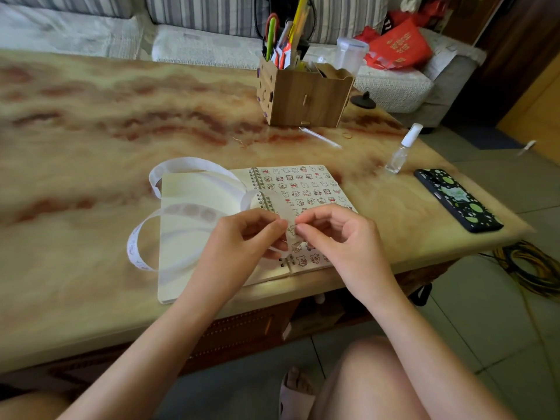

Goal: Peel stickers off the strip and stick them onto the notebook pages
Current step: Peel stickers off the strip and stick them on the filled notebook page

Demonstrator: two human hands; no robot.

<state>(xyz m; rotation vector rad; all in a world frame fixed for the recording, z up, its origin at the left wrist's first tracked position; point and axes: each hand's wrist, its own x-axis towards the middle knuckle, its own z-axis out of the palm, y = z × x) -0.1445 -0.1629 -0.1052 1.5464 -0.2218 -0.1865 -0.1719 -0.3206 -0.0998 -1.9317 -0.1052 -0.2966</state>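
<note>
Left hand [242, 237] and right hand [336, 234], fingers curled, pinch the sticker strip [188, 162] over the notebook [194, 189].

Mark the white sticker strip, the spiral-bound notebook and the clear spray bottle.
White paper sticker strip [185, 162]: head view, top of its far loop.
Spiral-bound notebook [197, 196]: head view, bare left page.
Clear plastic spray bottle [398, 153]: head view, its body.

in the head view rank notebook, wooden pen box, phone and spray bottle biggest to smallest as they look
1. notebook
2. wooden pen box
3. phone
4. spray bottle
The wooden pen box stands farthest back, yet clearly outsizes the phone.
</note>
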